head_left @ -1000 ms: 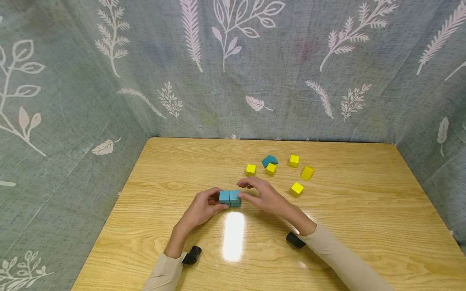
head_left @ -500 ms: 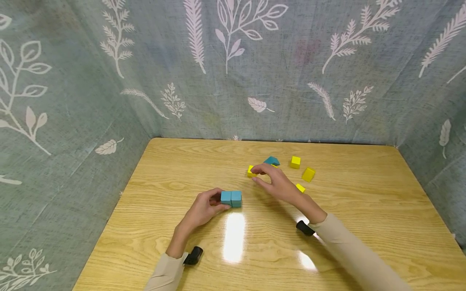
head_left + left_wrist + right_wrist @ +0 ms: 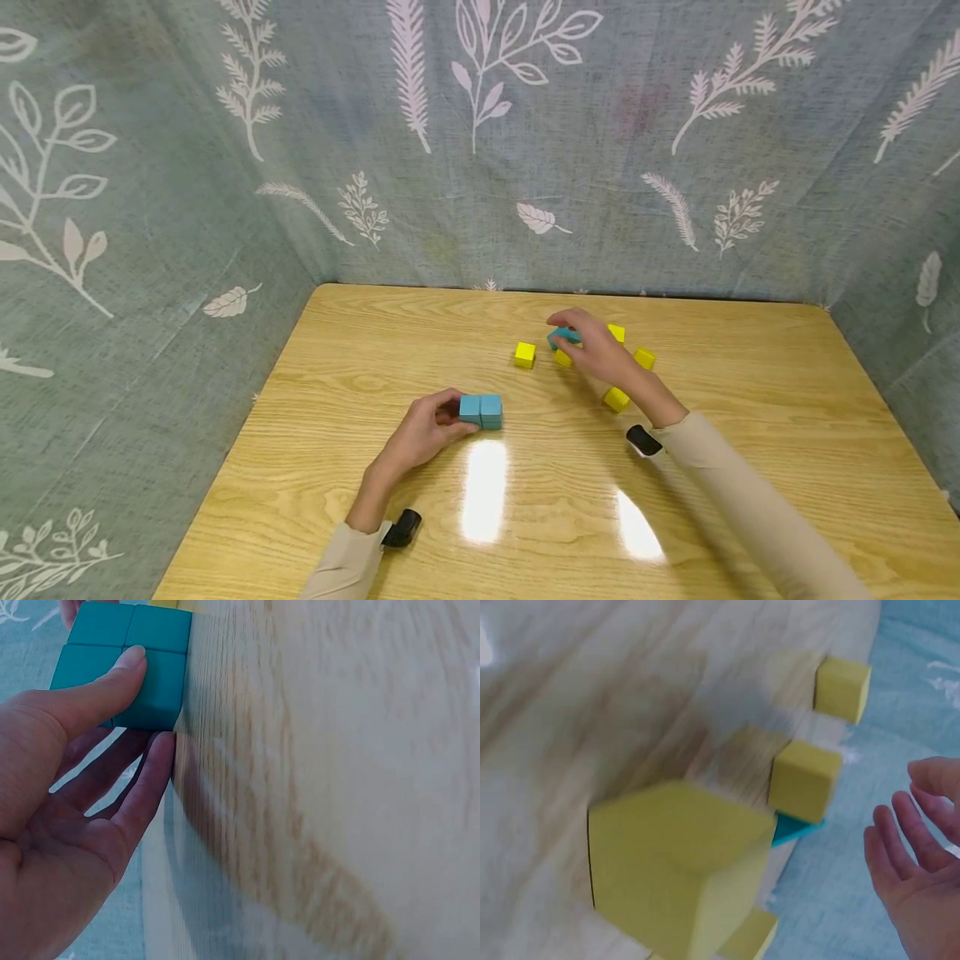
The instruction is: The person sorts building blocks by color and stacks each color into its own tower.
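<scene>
Teal cubes stacked two wide and two high [image 3: 481, 412] stand near the table's middle. My left hand [image 3: 423, 429] grips them from the left; in the left wrist view its thumb presses the face of the teal stack [image 3: 161, 690]. My right hand [image 3: 600, 346] is over the far group of blocks, its thumb and fingers spread around a teal angled block [image 3: 559, 336], partly hidden. In the right wrist view the right hand [image 3: 919, 855] holds nothing and appears apart from the teal block [image 3: 795, 829], which sits mostly behind a yellow cube [image 3: 806, 780].
Yellow blocks lie about the right hand: one left [image 3: 525, 355], one under the fingers [image 3: 564, 358], one behind [image 3: 617, 332], one right [image 3: 644, 358], one below the forearm [image 3: 617, 400]. Patterned cloth [image 3: 435, 200] walls the wooden table's [image 3: 360, 333] back and sides.
My right hand has left the teal stack and moved away and to the right, past the nearest yellow cube, to the teal angled block. The left hand has kept its grip.
</scene>
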Motion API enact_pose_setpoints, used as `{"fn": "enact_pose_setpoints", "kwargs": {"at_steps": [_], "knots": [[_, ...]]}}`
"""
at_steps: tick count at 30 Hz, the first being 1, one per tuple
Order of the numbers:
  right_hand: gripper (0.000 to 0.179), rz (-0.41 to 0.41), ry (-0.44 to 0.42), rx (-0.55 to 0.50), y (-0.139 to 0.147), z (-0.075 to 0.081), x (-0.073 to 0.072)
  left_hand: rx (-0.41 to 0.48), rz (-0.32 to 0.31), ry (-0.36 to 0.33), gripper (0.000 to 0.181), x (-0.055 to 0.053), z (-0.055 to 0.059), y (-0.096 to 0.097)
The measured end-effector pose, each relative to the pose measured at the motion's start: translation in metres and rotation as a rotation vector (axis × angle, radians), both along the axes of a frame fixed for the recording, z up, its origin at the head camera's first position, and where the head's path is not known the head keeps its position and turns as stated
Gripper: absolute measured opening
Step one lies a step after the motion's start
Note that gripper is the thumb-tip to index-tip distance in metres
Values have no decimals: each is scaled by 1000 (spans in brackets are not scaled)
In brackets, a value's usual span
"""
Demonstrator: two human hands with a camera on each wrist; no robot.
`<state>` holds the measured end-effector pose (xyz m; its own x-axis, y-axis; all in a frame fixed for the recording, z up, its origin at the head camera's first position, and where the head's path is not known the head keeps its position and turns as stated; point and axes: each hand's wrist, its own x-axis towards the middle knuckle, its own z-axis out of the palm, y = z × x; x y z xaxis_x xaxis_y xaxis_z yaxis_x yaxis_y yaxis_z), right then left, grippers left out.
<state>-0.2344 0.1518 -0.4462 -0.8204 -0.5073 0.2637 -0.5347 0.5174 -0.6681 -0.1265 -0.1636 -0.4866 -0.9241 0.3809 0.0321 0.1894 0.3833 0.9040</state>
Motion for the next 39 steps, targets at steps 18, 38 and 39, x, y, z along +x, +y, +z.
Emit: {"fn": "enact_pose_setpoints", "kwargs": {"at_steps": [18, 38, 39], "knots": [[30, 56, -38, 165, 22, -10, -26, 11, -5, 0, 29, 0, 1, 1], [35, 15, -67, 190, 29, -10, -19, 22, -12, 4, 27, 1, 1, 1], [36, 1, -72, 184, 29, -9, -18, 22, -10, 3, 27, 1, 1, 0]]}}
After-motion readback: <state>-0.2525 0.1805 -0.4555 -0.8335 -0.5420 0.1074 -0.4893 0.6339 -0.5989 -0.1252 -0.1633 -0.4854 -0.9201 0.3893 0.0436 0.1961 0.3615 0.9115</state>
